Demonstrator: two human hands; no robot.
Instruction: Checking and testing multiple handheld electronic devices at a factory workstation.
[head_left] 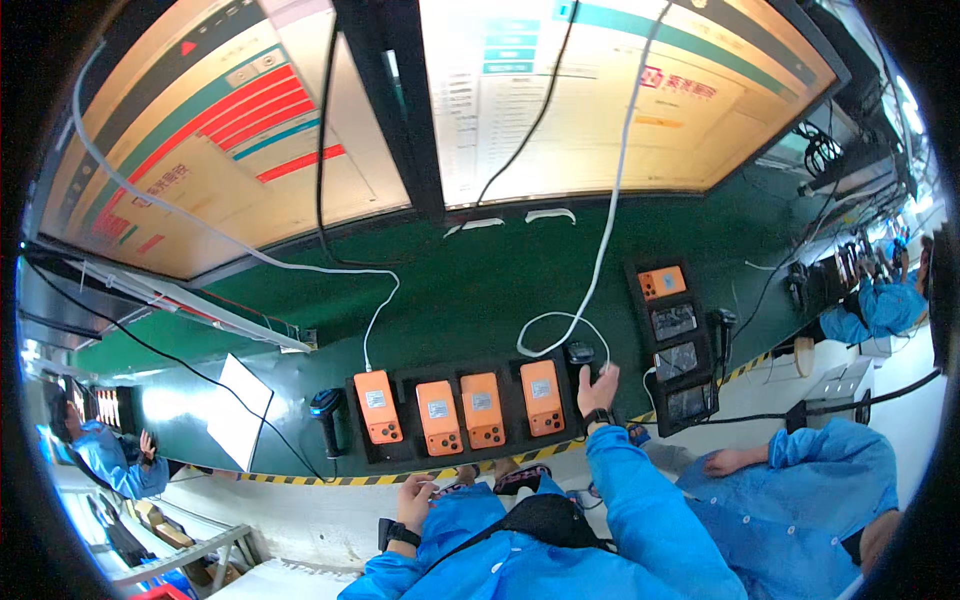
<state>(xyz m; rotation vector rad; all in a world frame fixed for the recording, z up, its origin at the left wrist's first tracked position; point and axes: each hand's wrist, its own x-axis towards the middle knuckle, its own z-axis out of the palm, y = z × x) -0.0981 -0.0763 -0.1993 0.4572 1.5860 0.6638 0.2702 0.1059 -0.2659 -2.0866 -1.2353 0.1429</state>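
Note:
My right hand (598, 390) is at the right end of the black foam tray (508, 438), its fingers closed on the end of a white charging cable (606, 345). The cable loops on the green table and rises past the right monitor. Beside the fingertips is a black handheld scanner (578, 352). Several orange phones, labels on their backs, lie in the tray; the rightmost phone (542, 398) is nearest this hand. Another white cable is plugged into the leftmost phone (378, 406). My left hand (414, 500), loosely bent and holding nothing, hangs before the table edge near my lap.
Two lit monitors (630, 100) stand at the back. A second scanner (327, 420) and white sheet (240, 412) are at left. To the right is another black tray (708, 350) with phones. A blue-sleeved person (800, 490) is close at my right.

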